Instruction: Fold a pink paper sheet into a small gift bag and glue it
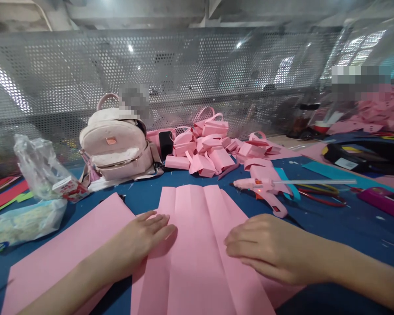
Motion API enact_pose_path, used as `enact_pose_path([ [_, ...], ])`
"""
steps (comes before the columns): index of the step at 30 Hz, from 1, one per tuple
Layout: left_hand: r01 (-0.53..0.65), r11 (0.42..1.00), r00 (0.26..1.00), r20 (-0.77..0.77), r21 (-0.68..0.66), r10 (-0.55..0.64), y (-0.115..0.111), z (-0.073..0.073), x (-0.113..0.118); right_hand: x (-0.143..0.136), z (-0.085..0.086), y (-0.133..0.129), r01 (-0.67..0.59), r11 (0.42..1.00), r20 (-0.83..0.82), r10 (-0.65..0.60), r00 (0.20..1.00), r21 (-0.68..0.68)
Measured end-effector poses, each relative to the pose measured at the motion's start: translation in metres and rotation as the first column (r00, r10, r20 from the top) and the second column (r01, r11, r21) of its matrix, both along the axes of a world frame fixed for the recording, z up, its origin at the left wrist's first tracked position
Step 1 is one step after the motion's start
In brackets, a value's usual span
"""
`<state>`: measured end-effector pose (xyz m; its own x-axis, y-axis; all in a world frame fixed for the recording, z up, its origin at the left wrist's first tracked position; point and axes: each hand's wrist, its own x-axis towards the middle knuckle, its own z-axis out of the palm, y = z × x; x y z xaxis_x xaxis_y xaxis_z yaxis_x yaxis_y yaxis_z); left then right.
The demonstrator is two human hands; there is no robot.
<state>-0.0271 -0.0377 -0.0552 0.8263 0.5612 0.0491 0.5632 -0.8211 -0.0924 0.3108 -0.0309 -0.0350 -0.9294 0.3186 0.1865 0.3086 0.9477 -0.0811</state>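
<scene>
In front of me lies a creased sheet of pink paper [193, 245], with several lengthwise folds standing slightly raised. My left hand [151, 232] rests on its left side, fingers stretched out and holding nothing. On the right side my right hand [262, 245] lies with its fingers extended over the paper's edge, touching it. Another pink sheet [72, 245] is under my left forearm. Past my right hand sits a pink glue gun [262, 186] with a clear glue stick in its back.
Folded pink paper baskets [210, 146] are heaped at the back. A pale backpack [118, 140] and a phone [166, 145] stand left of them. Plastic bags [37, 166] and a small carton [71, 189] lie at left. Scissors [321, 197] and a purple tool [384, 201] lie at right.
</scene>
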Motion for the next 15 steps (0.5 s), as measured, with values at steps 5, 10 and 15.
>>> enact_pose_path([
  [5,0.094,0.991,0.996,-0.023,0.1,-0.092,-0.003,-0.001,0.001,0.011,0.007,-0.014,0.044,0.996,0.094,-0.036,0.995,-0.082],
  [10,0.098,0.995,0.988,0.121,0.005,-0.098,0.001,-0.003,-0.002,0.009,-0.001,-0.011,-0.01,0.999,0.058,0.013,0.998,-0.045],
  [15,0.143,0.963,0.949,0.309,-0.227,-0.068,0.001,0.004,-0.005,0.016,-0.015,-0.003,0.097,0.991,-0.071,-0.104,0.992,-0.087],
])
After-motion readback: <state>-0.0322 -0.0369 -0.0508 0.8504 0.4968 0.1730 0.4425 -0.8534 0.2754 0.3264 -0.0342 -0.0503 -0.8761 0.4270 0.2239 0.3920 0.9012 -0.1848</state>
